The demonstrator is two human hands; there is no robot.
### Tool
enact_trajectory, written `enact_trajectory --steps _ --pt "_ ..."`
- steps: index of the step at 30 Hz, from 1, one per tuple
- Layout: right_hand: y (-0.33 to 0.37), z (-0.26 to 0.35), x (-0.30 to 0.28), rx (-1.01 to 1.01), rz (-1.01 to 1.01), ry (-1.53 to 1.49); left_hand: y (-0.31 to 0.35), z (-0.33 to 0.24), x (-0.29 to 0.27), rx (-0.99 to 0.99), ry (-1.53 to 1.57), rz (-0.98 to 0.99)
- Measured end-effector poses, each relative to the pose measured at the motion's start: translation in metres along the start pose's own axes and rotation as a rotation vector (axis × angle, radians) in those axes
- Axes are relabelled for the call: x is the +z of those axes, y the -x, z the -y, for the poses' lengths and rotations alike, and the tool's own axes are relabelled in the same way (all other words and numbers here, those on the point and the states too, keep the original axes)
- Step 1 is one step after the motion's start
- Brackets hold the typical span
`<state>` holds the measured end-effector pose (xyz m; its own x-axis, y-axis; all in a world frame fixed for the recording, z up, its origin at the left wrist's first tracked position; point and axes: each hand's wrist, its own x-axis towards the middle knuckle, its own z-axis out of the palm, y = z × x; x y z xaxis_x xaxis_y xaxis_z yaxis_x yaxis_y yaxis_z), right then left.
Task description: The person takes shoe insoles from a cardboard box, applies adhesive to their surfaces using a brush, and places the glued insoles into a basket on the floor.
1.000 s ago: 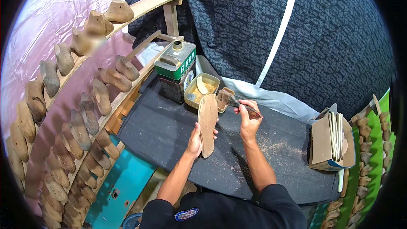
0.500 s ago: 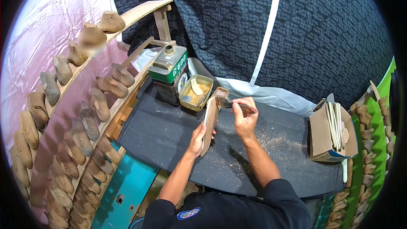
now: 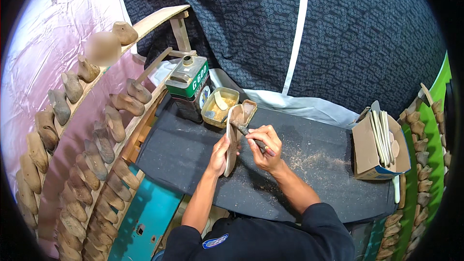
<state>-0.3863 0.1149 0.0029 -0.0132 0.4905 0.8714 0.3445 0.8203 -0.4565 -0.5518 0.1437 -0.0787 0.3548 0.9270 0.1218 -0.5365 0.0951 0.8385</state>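
Over the dark tabletop [image 3: 333, 193], the left hand [image 3: 220, 155] grips a tilted shoe sole [image 3: 233, 142]; the right hand [image 3: 266, 149] holds a brush [image 3: 247, 132] against its far part. A metal can [image 3: 186, 89] stands far left, a cardboard box [image 3: 365, 147] right.

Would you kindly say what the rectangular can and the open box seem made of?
The rectangular can looks like painted metal, judging by its grey top and coloured sides; the open box, probably cardboard, shows a matte brown panel.

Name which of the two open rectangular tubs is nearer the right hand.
The smaller brownish tub, partly behind the tan shoe sole; the larger yellowish tub sits farther left, beside the green-and-black metal can.
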Motion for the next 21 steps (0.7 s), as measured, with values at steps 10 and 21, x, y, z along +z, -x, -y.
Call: enact_trajectory --steps 10,21 --pt "0.018 0.002 -0.010 -0.034 -0.023 -0.009 -0.002 -0.004 0.017 -0.005 0.105 -0.051" --pt "0.047 0.003 -0.005 -0.027 0.049 -0.046 -0.012 -0.005 0.011 0.037 0.181 0.013"
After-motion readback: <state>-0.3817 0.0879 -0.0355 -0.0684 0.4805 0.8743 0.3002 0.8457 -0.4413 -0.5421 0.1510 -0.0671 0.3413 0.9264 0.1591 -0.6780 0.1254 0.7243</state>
